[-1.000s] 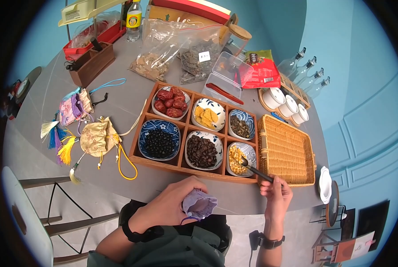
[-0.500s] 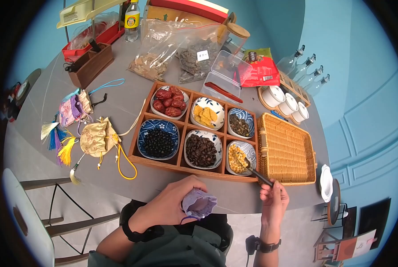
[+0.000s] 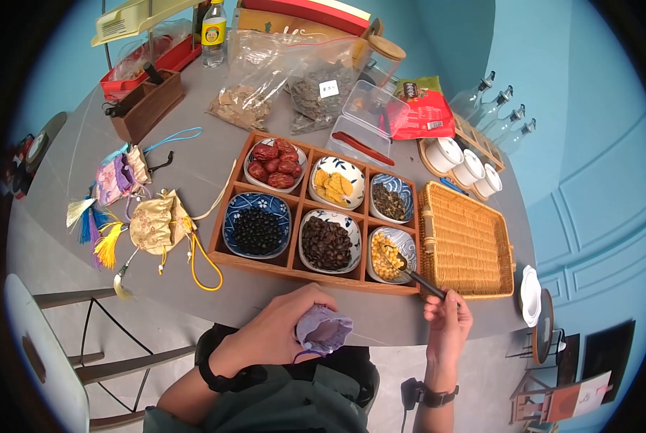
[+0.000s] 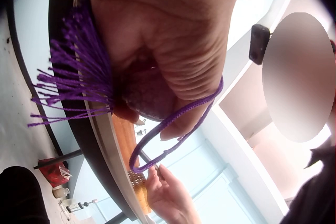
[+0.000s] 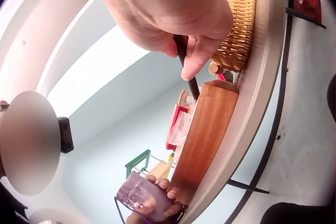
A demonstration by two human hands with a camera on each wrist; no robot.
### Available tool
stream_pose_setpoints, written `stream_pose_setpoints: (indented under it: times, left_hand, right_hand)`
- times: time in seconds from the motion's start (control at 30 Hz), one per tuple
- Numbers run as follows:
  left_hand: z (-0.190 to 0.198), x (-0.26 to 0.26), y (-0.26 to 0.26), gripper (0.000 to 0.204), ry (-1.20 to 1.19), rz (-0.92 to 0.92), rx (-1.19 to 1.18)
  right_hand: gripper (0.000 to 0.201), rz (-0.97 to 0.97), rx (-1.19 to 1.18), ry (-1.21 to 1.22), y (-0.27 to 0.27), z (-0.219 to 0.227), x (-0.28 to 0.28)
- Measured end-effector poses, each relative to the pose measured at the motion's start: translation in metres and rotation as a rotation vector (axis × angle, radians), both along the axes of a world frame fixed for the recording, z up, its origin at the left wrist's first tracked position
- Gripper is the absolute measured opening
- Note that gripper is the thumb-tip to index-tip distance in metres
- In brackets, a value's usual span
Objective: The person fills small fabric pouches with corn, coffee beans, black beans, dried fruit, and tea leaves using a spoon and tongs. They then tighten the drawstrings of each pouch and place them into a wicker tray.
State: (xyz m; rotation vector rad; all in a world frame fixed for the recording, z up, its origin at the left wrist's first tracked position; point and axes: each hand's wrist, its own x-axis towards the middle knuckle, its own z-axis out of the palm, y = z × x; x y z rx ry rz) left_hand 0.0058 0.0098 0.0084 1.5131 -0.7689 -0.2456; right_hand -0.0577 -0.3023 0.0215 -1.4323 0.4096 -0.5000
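Observation:
My left hand (image 3: 283, 321) grips a small purple drawstring pouch (image 3: 324, 332), its mouth held open and facing up, in front of the wooden box. A purple tassel (image 4: 84, 66) and cord (image 4: 178, 113) hang from the pouch in the left wrist view. My right hand (image 3: 449, 317) pinches the dark handle of a spoon (image 3: 425, 284). The spoon's bowl sits among yellow kernels (image 3: 385, 260) in a blue-and-white bowl (image 3: 408, 249), in the front right compartment of the divided wooden box (image 3: 265, 268).
Other compartments hold bowls of red dates (image 3: 274, 164), black beans (image 3: 256, 231), dark brown seeds (image 3: 326, 244), yellow pieces (image 3: 333, 187) and dried bits (image 3: 389, 204). A wicker basket (image 3: 467, 242) adjoins the box at right. Tasselled pouches (image 3: 160, 224) lie left; plastic bags (image 3: 250, 97) stand behind.
The spoon's bowl has shifted slightly within the yellow kernels, and my right hand has moved a little with it. My left hand holds the purple pouch in the same place.

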Motion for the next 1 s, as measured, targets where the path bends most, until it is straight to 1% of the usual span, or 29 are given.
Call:
stream_pose_setpoints:
  times: [0.1, 0.17, 0.27, 0.47, 0.83, 1.0]
  left_hand:
    - [0.002, 0.0, 0.001, 0.065, -0.002, 0.006, 0.007]
    - [0.003, 0.0, 0.001, 0.065, 0.001, 0.003, 0.017]
    - [0.002, 0.0, 0.001, 0.065, 0.002, 0.005, 0.014]
    - [0.002, 0.0, 0.001, 0.066, 0.0, 0.004, 0.014]
    - [0.002, 0.0, 0.001, 0.067, -0.011, 0.007, 0.02]
    - [0.002, 0.0, 0.001, 0.067, -0.002, 0.005, 0.018]
  right_hand:
    - [0.026, 0.018, 0.012, -0.007, -0.001, -0.002, 0.002]
    - [0.027, 0.008, 0.051, 0.027, -0.002, -0.002, 0.003]
    - [0.027, 0.031, 0.098, 0.016, -0.002, -0.003, 0.003]
    - [0.028, 0.029, 0.111, 0.036, -0.001, -0.005, 0.003]
    - [0.028, 0.03, 0.068, 0.01, -0.001, -0.001, 0.001]
    - [0.029, 0.028, 0.037, -0.028, 0.003, 0.012, -0.007]
